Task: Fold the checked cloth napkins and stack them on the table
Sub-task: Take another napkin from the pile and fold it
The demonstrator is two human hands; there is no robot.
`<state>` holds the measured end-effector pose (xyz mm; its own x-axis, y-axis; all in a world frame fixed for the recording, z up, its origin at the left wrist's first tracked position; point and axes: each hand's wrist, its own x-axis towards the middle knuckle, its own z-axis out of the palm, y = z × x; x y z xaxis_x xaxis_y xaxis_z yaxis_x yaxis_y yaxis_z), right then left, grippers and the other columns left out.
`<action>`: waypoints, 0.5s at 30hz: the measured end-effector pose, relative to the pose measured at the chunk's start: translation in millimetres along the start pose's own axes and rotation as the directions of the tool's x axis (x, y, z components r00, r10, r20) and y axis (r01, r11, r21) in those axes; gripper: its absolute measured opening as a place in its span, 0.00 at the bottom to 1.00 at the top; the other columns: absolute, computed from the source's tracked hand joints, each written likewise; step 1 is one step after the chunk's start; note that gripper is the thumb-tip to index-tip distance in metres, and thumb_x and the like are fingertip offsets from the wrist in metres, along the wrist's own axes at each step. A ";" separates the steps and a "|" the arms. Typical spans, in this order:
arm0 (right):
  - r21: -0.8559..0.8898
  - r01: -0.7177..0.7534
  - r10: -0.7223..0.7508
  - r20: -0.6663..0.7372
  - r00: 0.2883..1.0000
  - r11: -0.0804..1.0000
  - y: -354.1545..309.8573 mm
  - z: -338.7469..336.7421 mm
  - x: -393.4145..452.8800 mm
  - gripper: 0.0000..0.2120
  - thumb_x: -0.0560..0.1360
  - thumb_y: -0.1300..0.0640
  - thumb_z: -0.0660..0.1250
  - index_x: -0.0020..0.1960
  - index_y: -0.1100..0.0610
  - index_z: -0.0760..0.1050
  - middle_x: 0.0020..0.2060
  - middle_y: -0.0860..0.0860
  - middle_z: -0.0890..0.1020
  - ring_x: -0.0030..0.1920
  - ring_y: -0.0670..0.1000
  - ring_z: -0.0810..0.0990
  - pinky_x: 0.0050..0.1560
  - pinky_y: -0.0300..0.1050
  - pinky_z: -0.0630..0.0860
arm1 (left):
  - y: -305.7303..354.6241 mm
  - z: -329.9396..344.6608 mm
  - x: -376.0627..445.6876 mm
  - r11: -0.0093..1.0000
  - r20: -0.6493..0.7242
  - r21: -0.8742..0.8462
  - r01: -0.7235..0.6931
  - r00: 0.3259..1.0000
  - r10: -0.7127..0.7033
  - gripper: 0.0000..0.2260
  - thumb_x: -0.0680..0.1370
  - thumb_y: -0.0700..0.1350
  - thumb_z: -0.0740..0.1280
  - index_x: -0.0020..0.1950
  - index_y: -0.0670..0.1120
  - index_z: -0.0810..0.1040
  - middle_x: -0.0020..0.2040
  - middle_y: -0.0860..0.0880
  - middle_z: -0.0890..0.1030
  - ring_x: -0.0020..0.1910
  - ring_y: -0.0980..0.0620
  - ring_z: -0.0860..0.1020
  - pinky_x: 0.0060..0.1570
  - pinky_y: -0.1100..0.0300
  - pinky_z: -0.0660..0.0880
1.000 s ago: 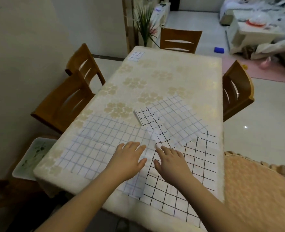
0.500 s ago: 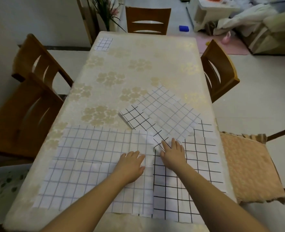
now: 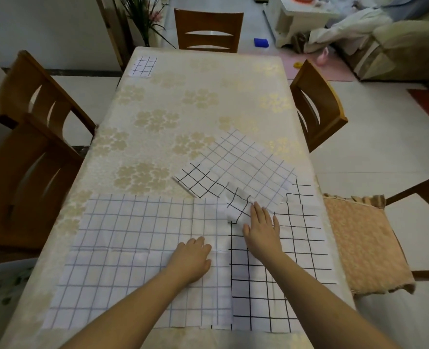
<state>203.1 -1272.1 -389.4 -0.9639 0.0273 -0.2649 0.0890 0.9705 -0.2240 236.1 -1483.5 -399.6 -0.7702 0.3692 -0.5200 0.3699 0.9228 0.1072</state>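
pale-blue checks on the big napkin point(image 3: 132, 248), spread flat across the near left of the surface point(image 3: 195, 79), its right edge overlapping or butting the black-checked napkin point(image 3: 284, 273) at near right. left hand point(image 3: 192, 260) laid flat on the blue one near that seam, fingers relaxed and holding nothing. right hand point(image 3: 261, 229) stretched forward over the black checks, fingers straight, tips touching a loose turned-up corner point(image 3: 238, 205) where the pile gets muddled; no grip closed on it as far as can be seen. behind that, a partly folded black-checked napkin point(image 3: 198, 181) and a fine-checked one point(image 3: 246, 165) lying askew across each other. far off at the back left corner, a small folded square point(image 3: 142, 66), probably the start of the stack.

to do this step well: keep the left palm pressing so the blue cloth does not creep. pinch the loose corner cleanly, only one layer, before lifting. draw it clear of the tangle rather than dragging the neighbours along. lay it square, match corners along the printed lines, then smooth from the fold outward. risk, as a guess: catching two cloths at once, since the edges overlap just there.

wooden chairs point(image 3: 316, 107) around, one with a peach cushion point(image 3: 364, 243) at right.
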 end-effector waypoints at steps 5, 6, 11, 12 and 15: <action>0.030 0.150 -0.144 -0.155 0.977 0.988 -11.6 -20.4 -10.7 0.29 0.83 0.50 0.50 0.80 0.55 0.45 0.80 0.49 0.48 0.79 0.49 0.48 0.78 0.51 0.46 | -2.3 4.7 0.6 1.000 -0.032 -0.030 -0.009 0.999 0.008 0.21 0.82 0.55 0.54 0.72 0.47 0.66 0.72 0.45 0.65 0.67 0.45 0.67 0.62 0.50 0.67; 0.036 0.181 -0.171 -0.193 0.966 0.983 -15.2 -23.4 -14.2 0.29 0.83 0.50 0.51 0.80 0.55 0.45 0.80 0.49 0.48 0.79 0.49 0.48 0.78 0.51 0.47 | -3.6 5.4 0.3 0.999 -0.049 -0.043 -0.013 0.999 0.010 0.21 0.82 0.55 0.54 0.72 0.47 0.66 0.72 0.46 0.66 0.67 0.46 0.67 0.62 0.50 0.66; 0.046 0.311 -0.272 -0.376 0.886 0.949 -28.7 -31.3 -37.9 0.30 0.81 0.53 0.57 0.80 0.56 0.50 0.79 0.50 0.54 0.77 0.50 0.55 0.76 0.50 0.52 | -11.5 0.5 -6.2 0.985 -0.179 -0.170 -0.017 0.984 -0.014 0.21 0.81 0.52 0.57 0.74 0.48 0.65 0.73 0.48 0.66 0.71 0.49 0.65 0.67 0.53 0.64; 0.045 0.338 -0.293 -0.403 0.867 0.940 -29.6 -32.3 -43.3 0.30 0.81 0.53 0.58 0.79 0.56 0.51 0.79 0.50 0.55 0.77 0.50 0.56 0.76 0.49 0.53 | -13.8 -1.9 -7.6 0.978 -0.214 -0.207 -0.014 0.976 -0.032 0.21 0.81 0.51 0.57 0.74 0.48 0.65 0.73 0.48 0.66 0.70 0.49 0.66 0.67 0.53 0.65; 0.051 0.409 -0.343 -0.457 0.821 0.911 -28.9 -34.3 -59.3 0.30 0.80 0.55 0.60 0.79 0.57 0.54 0.78 0.51 0.57 0.77 0.49 0.58 0.75 0.50 0.58 | -23.3 -9.1 -11.5 0.938 -0.314 -0.345 0.010 0.941 -0.125 0.21 0.81 0.50 0.58 0.74 0.48 0.67 0.73 0.47 0.67 0.70 0.47 0.67 0.68 0.52 0.66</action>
<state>249.0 -1293.6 -335.1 -0.9363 -0.2006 0.2881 -0.3001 0.8833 -0.3602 231.6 -1508.3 -388.4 -0.9341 0.2667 -0.2372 0.1605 0.9075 0.3882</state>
